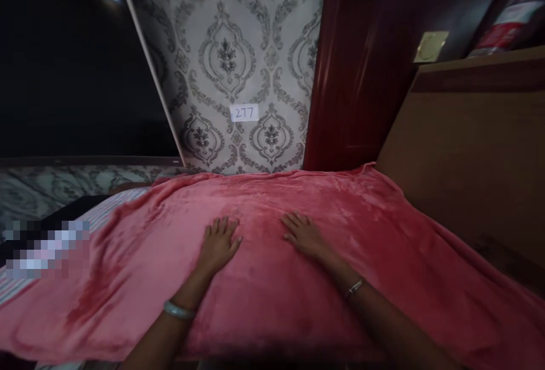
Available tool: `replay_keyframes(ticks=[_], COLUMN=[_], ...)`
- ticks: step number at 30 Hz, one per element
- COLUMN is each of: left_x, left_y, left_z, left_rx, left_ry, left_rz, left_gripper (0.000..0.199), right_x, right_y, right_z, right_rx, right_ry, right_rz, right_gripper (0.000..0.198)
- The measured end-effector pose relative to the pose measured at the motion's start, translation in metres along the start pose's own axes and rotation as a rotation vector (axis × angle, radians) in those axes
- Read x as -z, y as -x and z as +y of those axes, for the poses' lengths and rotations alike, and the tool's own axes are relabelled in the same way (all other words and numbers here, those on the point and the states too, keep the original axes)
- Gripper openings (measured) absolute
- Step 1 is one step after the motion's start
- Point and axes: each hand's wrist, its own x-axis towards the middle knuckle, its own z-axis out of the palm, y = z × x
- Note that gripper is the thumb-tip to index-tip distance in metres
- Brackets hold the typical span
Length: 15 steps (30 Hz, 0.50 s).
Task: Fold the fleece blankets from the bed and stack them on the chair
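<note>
A pink plush blanket [264,290] lies spread over a flat surface in front of me, with small wrinkles toward its left side and its far edge. My left hand [219,243] rests palm down on it, left of the middle, fingers stretched out and spread. To the right, my right hand [304,235] also lies flat on the blanket with its fingers apart. Neither hand holds anything. A pale bangle circles the left wrist, and a thin silver bracelet is on the right one.
Striped cloth [114,202] shows beyond the blanket's left edge. A large dark screen [76,69] stands at the back left. Patterned wallpaper bears a paper label [244,112] reading 277. On the right are a dark red wooden panel [340,75] and a big cardboard box [477,148].
</note>
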Motion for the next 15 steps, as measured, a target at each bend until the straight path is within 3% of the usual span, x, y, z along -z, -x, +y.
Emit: replay_keyframes(ticks=[3, 7, 10, 15], left_x=[-0.002, -0.002, 0.001, 0.002], left_y=[0.001, 0.002, 0.004, 0.009], left_z=[-0.002, -0.001, 0.000, 0.001], left_rx=[0.003, -0.017, -0.049, -0.074], left_ry=[0.015, 0.052, 0.089, 0.130], left_rz=[-0.004, -0.016, -0.015, 0.046], left_gripper=[0.056, 0.055, 0.053, 0.050], right_x=[-0.005, -0.016, -0.022, -0.019], right_y=[0.000, 0.020, 0.030, 0.031], right_z=[0.057, 0.121, 0.131, 0.117], right_rx=[-0.095, -0.414, -0.527, -0.532], right_ry=[0.132, 0.227, 0.228, 0.197], right_rz=[0.069, 0.219, 0.303, 0.280], right_gripper=[0.056, 0.060, 0.064, 0.070])
